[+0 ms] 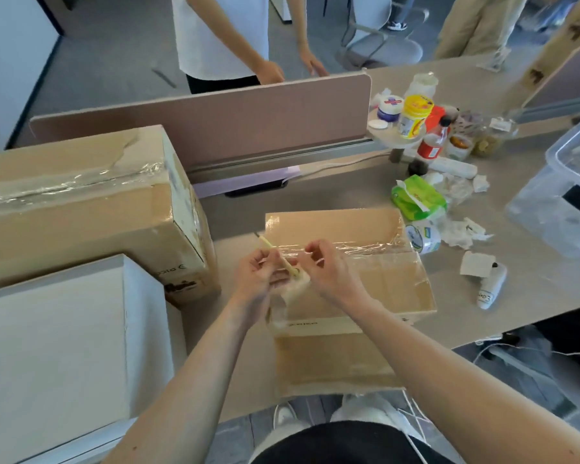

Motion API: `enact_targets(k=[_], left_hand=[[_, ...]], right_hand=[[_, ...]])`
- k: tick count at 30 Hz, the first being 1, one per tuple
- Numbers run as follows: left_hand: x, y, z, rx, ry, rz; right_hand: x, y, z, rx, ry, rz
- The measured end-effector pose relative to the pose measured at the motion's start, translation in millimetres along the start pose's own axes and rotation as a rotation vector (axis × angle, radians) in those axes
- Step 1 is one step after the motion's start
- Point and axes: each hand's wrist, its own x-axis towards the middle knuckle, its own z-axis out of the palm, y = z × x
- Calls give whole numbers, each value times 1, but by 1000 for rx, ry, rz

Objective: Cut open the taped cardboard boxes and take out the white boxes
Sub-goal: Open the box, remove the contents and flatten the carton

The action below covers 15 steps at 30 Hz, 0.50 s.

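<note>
A small cardboard box (355, 286), sealed across its top with shiny clear tape, lies on the table straight in front of me. Both hands are above its left end. My left hand (260, 274) grips a thin yellow cutter (280, 257) that points up and left. My right hand (325, 267) pinches something small at the cutter's lower end; what it is I cannot tell. A bigger taped cardboard box (81, 202) stands at the left. In front of that one sits a white box (54, 349).
A pink desk divider (215, 125) runs across the back, with a person standing behind it. Jars, bottles, a green wipes pack (417, 197) and crumpled tissues crowd the right side. A clear plastic bin (563, 195) stands at the far right, a white tube (491, 286) near the table edge.
</note>
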Motion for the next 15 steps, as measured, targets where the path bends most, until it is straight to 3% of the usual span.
enact_targets(k=[2, 6, 15], left_hand=[[2, -5, -10, 19, 140, -19], [5, -18, -26, 180, 331, -31], [6, -32, -18, 212, 286, -92]], right_hand=[[-6, 15, 2, -235, 39, -125], [-18, 46, 9, -570, -112, -99], [-16, 80, -18, -759, -116, -91]])
